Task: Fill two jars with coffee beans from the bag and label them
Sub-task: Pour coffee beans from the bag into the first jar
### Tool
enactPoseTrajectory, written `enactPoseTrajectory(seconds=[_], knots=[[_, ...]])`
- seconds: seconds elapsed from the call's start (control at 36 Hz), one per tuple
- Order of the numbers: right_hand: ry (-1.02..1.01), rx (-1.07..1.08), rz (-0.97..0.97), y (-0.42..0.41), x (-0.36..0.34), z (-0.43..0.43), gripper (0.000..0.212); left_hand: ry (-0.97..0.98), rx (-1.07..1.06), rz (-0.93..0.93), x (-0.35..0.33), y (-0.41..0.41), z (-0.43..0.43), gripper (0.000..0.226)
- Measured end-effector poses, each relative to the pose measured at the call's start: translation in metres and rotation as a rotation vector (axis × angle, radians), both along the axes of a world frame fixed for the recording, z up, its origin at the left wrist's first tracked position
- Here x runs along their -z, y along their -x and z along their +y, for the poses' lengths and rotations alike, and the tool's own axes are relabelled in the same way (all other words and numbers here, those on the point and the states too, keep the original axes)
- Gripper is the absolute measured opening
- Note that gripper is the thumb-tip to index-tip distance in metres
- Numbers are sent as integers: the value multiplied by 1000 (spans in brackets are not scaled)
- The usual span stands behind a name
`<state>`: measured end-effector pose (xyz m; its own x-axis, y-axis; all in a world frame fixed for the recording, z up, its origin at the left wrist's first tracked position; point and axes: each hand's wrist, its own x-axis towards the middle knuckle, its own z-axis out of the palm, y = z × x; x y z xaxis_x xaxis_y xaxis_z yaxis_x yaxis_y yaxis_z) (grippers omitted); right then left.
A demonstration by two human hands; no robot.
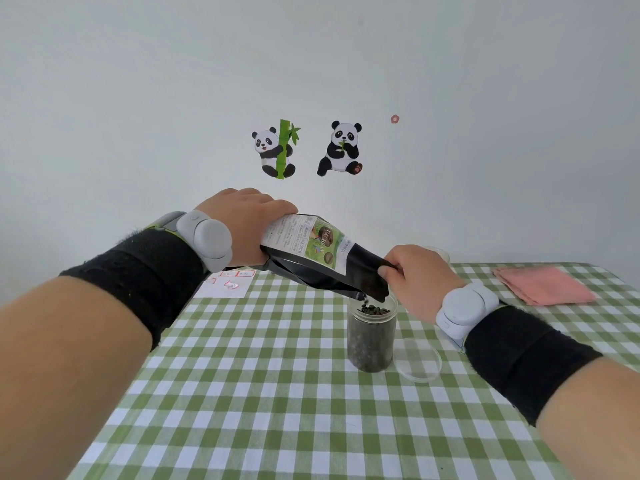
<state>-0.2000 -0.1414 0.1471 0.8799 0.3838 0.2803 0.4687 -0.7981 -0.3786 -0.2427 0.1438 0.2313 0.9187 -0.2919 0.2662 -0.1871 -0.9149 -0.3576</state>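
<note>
A black coffee bag (311, 258) with a green and white label is tilted mouth-down over a clear jar (371, 336). My left hand (242, 226) grips the bag's raised bottom end. My right hand (415, 275) pinches the bag's open mouth just above the jar. Beans fall from the mouth into the jar, which is nearly full of dark beans. The jar's clear lid (417, 358) lies flat on the cloth to its right. A white sheet of red-edged labels (228, 284) lies at the far left of the table, partly hidden by my left wrist.
The table carries a green and white checked cloth (277, 393). A folded pink cloth (543, 285) lies at the far right. Something pale (440, 252) peeks out behind my right hand. Panda stickers are on the wall behind.
</note>
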Motion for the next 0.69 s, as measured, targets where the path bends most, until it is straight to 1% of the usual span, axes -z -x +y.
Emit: enactPoseTrajectory(seconds=[0.25,0.69], knots=[[-16,-1,-7,-2,0,-3,19,38,-5,4,2,2,0,80],[-32,-10,-26,-4,4,-3,17,34,0,4,3,1,1,79]])
